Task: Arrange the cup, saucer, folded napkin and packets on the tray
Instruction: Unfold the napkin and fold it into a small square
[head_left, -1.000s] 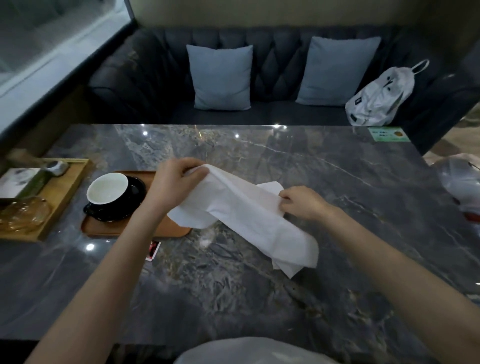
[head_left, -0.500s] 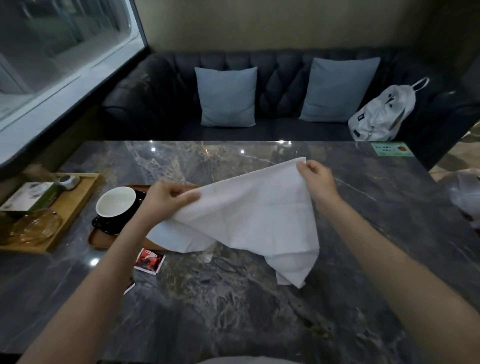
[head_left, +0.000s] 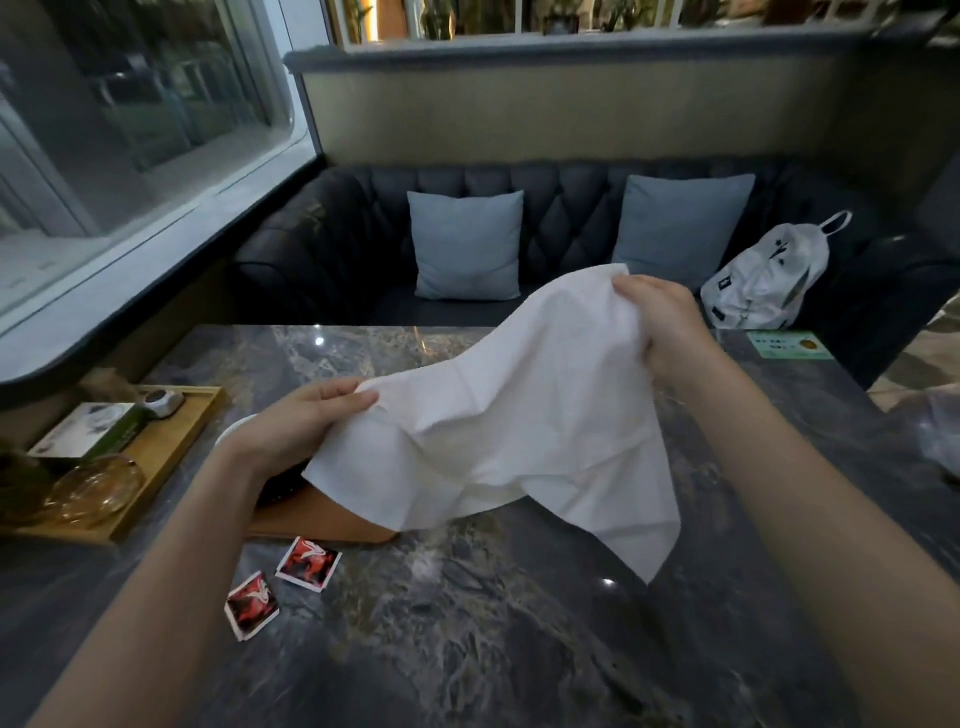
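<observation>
A white cloth napkin (head_left: 519, 431) hangs unfolded in the air above the marble table. My left hand (head_left: 306, 421) pinches its left edge; my right hand (head_left: 660, 322) grips its upper right corner, held higher. Under the napkin lies the brown tray (head_left: 322, 519), mostly covered. Only a sliver of the white cup rim (head_left: 228, 434) and the dark saucer (head_left: 283, 483) shows behind my left wrist. Two red packets (head_left: 309, 563) (head_left: 252, 605) lie on the table in front of the tray.
A wooden tray (head_left: 171, 441) at the left edge holds a glass dish (head_left: 93, 488), a box and a small grey object. A green card (head_left: 789, 345) lies at the far right corner. A dark sofa with two cushions and a white bag stands behind the table.
Both hands have lifted the napkin and spread it out; my right hand has risen up and right. The view has tilted upward, and the napkin now covers the cup and saucer.
</observation>
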